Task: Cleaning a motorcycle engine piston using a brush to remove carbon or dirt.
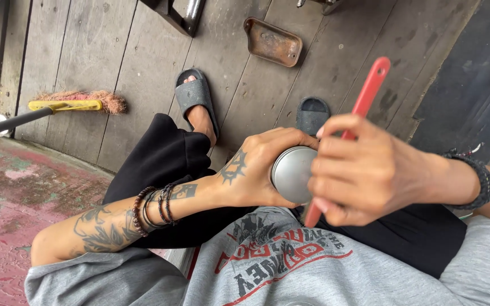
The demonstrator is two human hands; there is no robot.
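Metal can and red-handled tool in hands

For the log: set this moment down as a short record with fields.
left hand: wrapped around a round metal can
right hand: gripping a red handle held against the can; the tool's end is hidden
posture: seated, can over the lap
feet: in grey slides on a plank floor
nearby: broom to the left, rusty tray beyond the feet
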